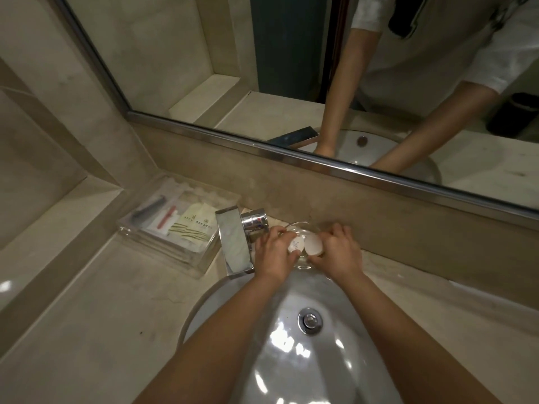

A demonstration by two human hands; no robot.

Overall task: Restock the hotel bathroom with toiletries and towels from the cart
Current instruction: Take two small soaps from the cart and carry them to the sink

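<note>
Behind the sink basin [221, 290], at the foot of the backsplash [408, 228]: a shallow clear glass dish [303, 266] on the desk [102, 310], just right of the chrome faucet [234, 243].

Over the dish, both hands side by side, forearms reaching across the basin from the near edge.
- Left hand [275, 253] curled round the printed soap [295, 245], a small round white cake with dark lettering on its wrapper; thumb below, fingers over the top edge.
- Right hand [339, 253] grasping the plain soap [314, 246], a second round white cake with no lettering showing, pinched between thumb and fingers.
- Soaps touching edge to edge above the bowl of the dish; cannot tell whether resting on the glass or held just clear of it.

Left of the faucet, near the corner of the desk: a clear plastic tray [186, 258], standing well apart from both hands, with the faucet between. Inside it, laid flat side by side: a dark comb [147, 210], a red-handled toothbrush [167, 219] in a wrapper, and pale sachets [195, 228] with green stripes and small print.

Low in the basin, a chrome drain stopper [309, 320], wet-looking glare on the white glaze around it.

Above the backsplash, a metal-framed mirror [175, 53], tilted across the view. Reflected in it: both bare forearms, pale short sleeves, the basin's far rim, and a dark bin [514, 118] on the floor behind.
</note>
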